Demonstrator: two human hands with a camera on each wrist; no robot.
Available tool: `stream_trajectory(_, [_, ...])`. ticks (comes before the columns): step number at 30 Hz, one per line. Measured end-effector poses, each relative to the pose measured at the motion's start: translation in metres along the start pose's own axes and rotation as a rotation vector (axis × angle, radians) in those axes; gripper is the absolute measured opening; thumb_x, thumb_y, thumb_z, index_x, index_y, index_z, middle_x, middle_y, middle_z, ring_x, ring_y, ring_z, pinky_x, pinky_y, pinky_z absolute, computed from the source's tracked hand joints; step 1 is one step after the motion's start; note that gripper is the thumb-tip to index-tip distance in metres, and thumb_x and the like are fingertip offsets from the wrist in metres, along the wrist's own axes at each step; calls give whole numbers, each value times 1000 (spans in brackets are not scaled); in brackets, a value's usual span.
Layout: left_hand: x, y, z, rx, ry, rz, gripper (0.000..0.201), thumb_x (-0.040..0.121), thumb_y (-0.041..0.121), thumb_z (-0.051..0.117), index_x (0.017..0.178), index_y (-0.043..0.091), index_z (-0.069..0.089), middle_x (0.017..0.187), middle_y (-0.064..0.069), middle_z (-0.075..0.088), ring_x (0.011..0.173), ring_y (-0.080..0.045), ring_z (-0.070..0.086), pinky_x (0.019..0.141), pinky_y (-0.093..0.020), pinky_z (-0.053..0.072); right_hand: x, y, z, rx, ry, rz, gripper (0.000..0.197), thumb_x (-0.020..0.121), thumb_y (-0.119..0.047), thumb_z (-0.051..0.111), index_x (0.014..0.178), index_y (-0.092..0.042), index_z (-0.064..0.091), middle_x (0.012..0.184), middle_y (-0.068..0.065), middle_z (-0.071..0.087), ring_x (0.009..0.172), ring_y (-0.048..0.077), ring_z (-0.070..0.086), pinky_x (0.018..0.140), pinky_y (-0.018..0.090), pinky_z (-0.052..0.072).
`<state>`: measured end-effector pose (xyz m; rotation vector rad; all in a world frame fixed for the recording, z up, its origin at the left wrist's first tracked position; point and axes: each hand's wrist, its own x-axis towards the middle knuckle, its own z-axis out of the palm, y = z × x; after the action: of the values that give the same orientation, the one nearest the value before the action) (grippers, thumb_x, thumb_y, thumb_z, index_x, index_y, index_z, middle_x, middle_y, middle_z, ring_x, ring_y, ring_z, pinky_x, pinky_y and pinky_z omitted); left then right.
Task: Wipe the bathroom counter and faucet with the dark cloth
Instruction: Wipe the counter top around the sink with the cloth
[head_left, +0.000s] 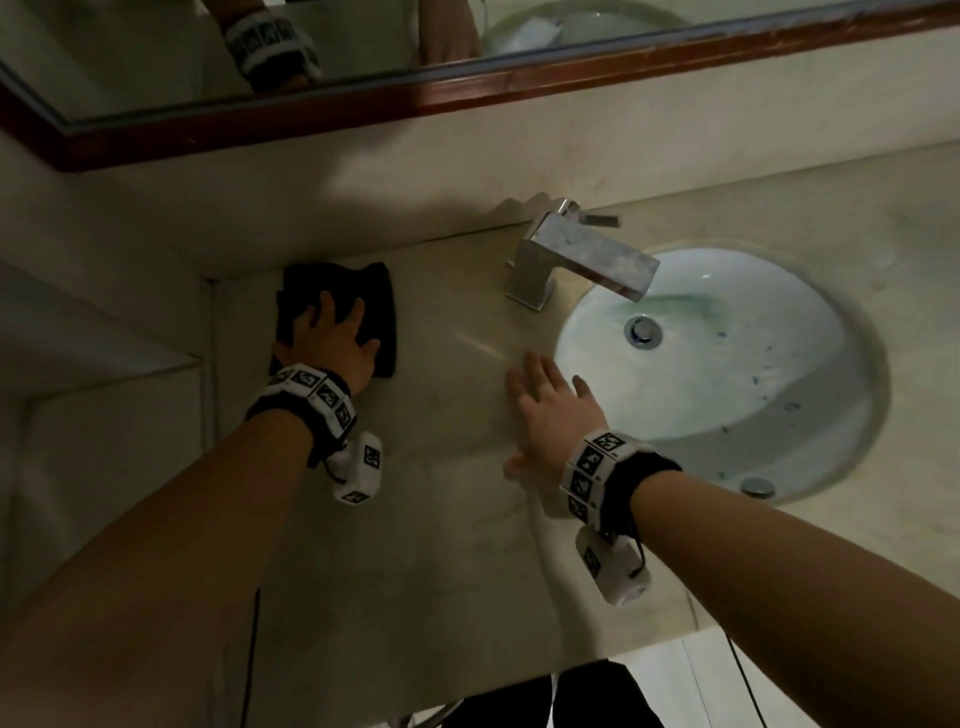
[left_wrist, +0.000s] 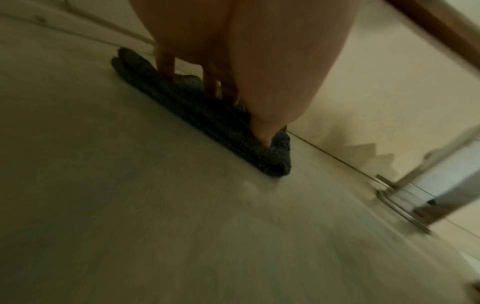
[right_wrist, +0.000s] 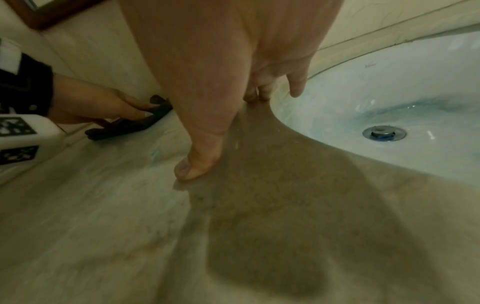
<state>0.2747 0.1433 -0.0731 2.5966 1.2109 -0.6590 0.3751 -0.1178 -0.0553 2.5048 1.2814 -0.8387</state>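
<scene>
The dark cloth (head_left: 376, 306) lies folded flat on the beige counter (head_left: 441, 415) near the back left corner. My left hand (head_left: 335, 335) presses down on it with spread, straight fingers; the left wrist view shows the fingers (left_wrist: 168, 65) on the cloth (left_wrist: 182, 102). My right hand (head_left: 545, 405) rests flat on the counter beside the sink, fingers straight, holding nothing; its thumb (right_wrist: 197, 162) touches the stone. The square chrome faucet (head_left: 582, 254) stands behind the basin, apart from both hands. In the right wrist view the cloth (right_wrist: 130, 125) shows under the left hand (right_wrist: 103, 105).
A white oval basin (head_left: 727, 364) with a chrome drain (head_left: 644, 330) sits to the right. A wood-framed mirror (head_left: 467, 88) hangs above the backsplash. A wall closes the counter's left side. The counter's front edge (head_left: 519, 675) is near my body.
</scene>
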Motion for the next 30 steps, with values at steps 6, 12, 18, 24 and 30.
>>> stream_trajectory(6, [-43, 28, 24, 38, 5, 104, 64, 96, 57, 32, 152, 42, 4, 162, 4, -8, 147, -29, 3, 113, -60, 19, 0, 3, 3, 38, 10, -2, 121, 69, -61, 74, 155, -20, -1, 162, 8, -14, 150, 26, -7, 119, 55, 12])
stream_trajectory(12, [-104, 63, 48, 100, 16, 147, 64, 97, 56, 35, 152, 41, 6, 162, 2, -7, 147, -27, 3, 113, -59, 19, -12, 10, 6, 97, 39, -38, 105, 77, -57, 69, 154, -19, 8, 163, 6, -7, 150, 24, -3, 118, 52, 18])
stream_trajectory(18, [-138, 119, 61, 77, 49, 169, 63, 96, 50, 41, 150, 41, 11, 162, 1, -2, 146, -28, 6, 109, -61, 22, -43, 42, 7, 167, 105, -89, 55, 91, -36, 58, 140, -14, 43, 150, 6, 38, 137, 27, 37, 108, 41, 38])
stream_trajectory(24, [-162, 183, 64, 86, -66, 312, 64, 95, 50, 42, 150, 41, 11, 162, -1, -4, 145, -31, 6, 108, -61, 21, -71, 72, 1, 300, 204, 11, 36, 93, -22, 54, 129, -17, 54, 128, 9, 58, 116, 28, 55, 96, 37, 45])
stream_trajectory(30, [-171, 168, 58, -81, -51, 341, 70, 96, 37, 43, 154, 29, 4, 162, 1, 9, 144, -27, 18, 111, -56, 26, -72, 55, 9, 374, 251, -129, 41, 90, -10, 52, 131, -13, 53, 132, 11, 53, 121, 29, 50, 103, 36, 40])
